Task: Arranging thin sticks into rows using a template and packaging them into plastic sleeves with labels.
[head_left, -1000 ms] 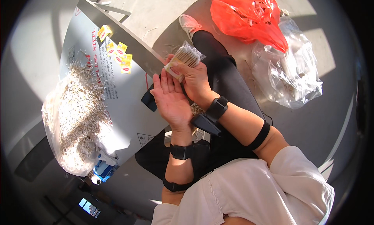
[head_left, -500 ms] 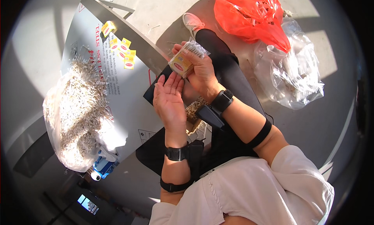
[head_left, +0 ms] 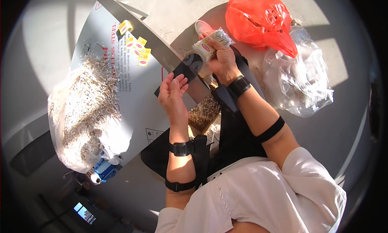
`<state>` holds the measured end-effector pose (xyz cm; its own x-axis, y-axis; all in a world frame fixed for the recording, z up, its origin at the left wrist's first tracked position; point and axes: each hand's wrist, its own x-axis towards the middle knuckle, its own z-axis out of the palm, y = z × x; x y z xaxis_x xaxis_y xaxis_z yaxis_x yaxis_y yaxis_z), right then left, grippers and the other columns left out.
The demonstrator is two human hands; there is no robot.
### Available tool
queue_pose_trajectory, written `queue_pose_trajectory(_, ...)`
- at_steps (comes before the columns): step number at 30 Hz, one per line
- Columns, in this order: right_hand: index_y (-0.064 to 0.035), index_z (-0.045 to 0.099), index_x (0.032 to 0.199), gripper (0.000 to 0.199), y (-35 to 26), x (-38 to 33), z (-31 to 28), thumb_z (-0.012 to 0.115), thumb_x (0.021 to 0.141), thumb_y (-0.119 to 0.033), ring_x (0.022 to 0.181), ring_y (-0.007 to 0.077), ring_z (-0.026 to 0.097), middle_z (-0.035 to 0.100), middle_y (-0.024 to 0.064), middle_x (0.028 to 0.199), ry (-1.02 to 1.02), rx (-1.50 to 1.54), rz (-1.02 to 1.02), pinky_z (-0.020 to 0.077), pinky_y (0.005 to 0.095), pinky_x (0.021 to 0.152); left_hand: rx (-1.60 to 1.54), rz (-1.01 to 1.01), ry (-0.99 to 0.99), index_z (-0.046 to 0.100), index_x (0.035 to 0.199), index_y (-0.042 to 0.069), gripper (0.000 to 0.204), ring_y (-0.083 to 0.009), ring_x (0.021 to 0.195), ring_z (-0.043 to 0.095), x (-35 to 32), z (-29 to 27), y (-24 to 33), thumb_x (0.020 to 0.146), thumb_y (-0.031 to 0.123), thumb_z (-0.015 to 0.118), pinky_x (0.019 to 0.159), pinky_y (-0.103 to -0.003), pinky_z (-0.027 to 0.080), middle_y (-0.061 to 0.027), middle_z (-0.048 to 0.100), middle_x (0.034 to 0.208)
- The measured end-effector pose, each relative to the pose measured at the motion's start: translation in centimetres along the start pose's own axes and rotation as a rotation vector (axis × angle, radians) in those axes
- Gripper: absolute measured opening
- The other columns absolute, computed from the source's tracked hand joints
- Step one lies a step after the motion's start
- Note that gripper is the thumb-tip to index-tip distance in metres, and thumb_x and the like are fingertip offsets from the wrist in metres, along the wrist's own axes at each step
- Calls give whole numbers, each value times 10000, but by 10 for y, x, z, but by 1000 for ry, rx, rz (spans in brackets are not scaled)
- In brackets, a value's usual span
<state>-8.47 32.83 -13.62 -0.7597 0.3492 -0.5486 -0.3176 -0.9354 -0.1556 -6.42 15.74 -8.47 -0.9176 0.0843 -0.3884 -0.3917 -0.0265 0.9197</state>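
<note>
A clear packet of cotton swabs with a yellow and white label (head_left: 207,47) is gripped in my right hand (head_left: 224,63), held out past the table edge near my knee. The swab ends line up along the packet's far side. My left hand (head_left: 174,99) is palm up beside the table edge, open, its fingers a little bent and nothing visible in it. Between my forearms, a cardboard box (head_left: 195,130) at my lap contains many loose cotton swabs (head_left: 203,111); my right wrist gear partly covers it.
On the steel-topped table (head_left: 139,95) lie a large heap of swabs (head_left: 89,99) spilling from a clear bag, loose yellow label cards (head_left: 143,56) and a yellow stack (head_left: 125,26). A red plastic bag (head_left: 254,23) and a clear bag (head_left: 299,79) rest on the floor at right.
My right hand has carried the packet away from my left hand, to the right and farther out. The left hand's fingers have curled slightly. More of the box shows.
</note>
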Motion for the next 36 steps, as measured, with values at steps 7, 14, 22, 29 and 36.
queue_pose_trajectory(7,55,481,1184,260,-4,-68,18,538,967,-75,1029,317,651,639,204,1115,-52,-189,448,553,426,915,753,1006,-37,639,1092,55,435,-244,1043,623,-38,-10,26,706,-138,689,810,-339,537,-118,635,1203)
queue_pose_trajectory(14,13,543,1112,204,34,-117,-2,579,968,-127,1022,283,657,633,164,1098,-26,-405,708,568,410,873,1078,1249,-143,685,883,51,225,-302,1007,600,-86,-51,46,676,-32,716,792,-383,541,-90,643,1074)
queue_pose_trajectory(22,-20,550,1257,353,54,-148,-6,622,941,-161,925,200,660,632,98,1076,-181,-1082,494,560,301,774,862,1171,96,590,786,20,193,-294,803,593,-93,-97,13,675,-92,701,705,-389,494,-78,625,822)
queue_pose_trajectory(29,-81,726,1094,326,51,-135,-12,737,777,-7,782,79,603,641,32,1014,-981,-1462,-241,489,218,673,782,1139,111,593,800,23,180,-300,812,605,-81,-110,5,697,-100,672,711,-386,501,-89,646,851)
queue_pose_trajectory(36,-35,742,922,158,62,-130,-5,756,764,-38,758,180,634,652,74,884,-1091,-1519,-518,491,285,672,720,1096,89,612,829,3,181,-295,840,611,-74,-109,1,699,-121,637,729,-376,512,-95,650,882)
